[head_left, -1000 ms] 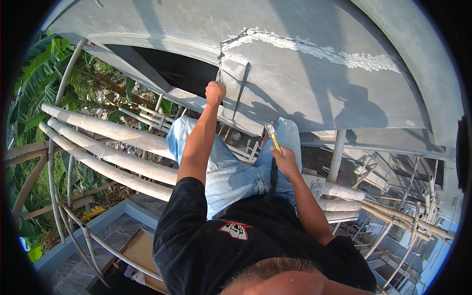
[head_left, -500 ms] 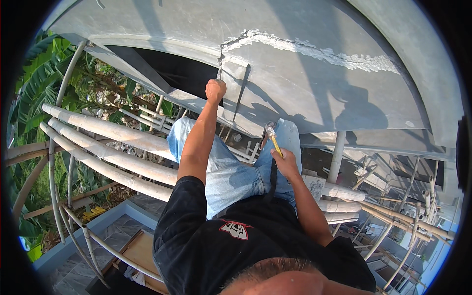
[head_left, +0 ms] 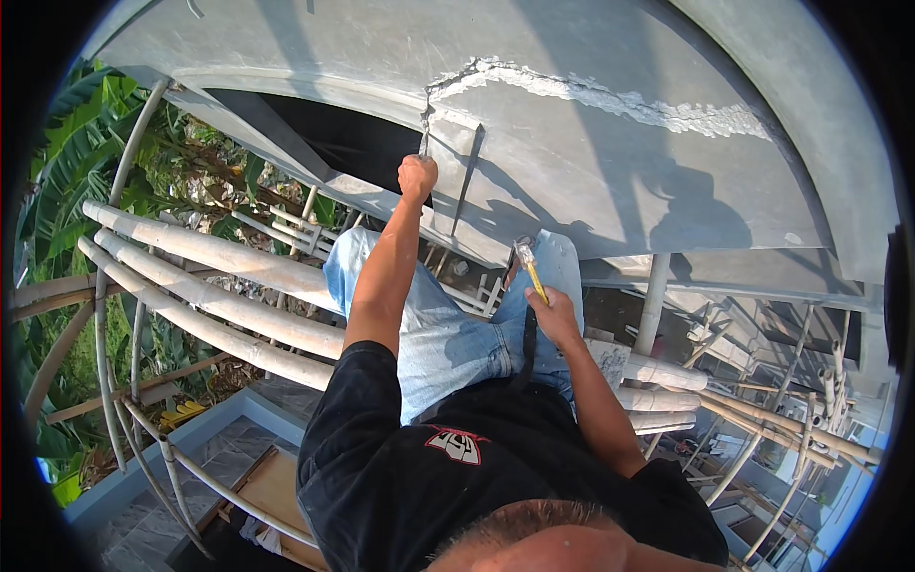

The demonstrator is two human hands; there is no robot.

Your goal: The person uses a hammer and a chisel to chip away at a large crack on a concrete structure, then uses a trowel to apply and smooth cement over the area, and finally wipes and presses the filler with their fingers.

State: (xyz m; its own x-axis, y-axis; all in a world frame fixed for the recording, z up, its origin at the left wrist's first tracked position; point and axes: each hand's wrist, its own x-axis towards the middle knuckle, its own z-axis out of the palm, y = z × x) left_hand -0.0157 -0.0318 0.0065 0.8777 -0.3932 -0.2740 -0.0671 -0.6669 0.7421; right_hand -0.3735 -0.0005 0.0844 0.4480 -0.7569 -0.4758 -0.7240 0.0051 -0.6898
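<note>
One big grey wall (head_left: 381,59) fills the far side; big green leaves (head_left: 81,162) grow at the left; fat pale poles (head_left: 210,246) run from the left to the blue jeans (head_left: 448,334); a dark hole (head_left: 338,135) is in the wall, left of the middle; a rough white groove (head_left: 591,92) goes over the wall to the right, and its left end bends nearer as a thin dark crack (head_left: 427,107); a yellow-handled hammer (head_left: 535,275) is by the right knee, head on the far side; the right hand (head_left: 555,313) is closed around its handle; the left hand (head_left: 417,178), farther out, is curled tight around a thin tool (head_left: 425,146); it pokes out toward the crack; I cannot tell if it touches.
</note>
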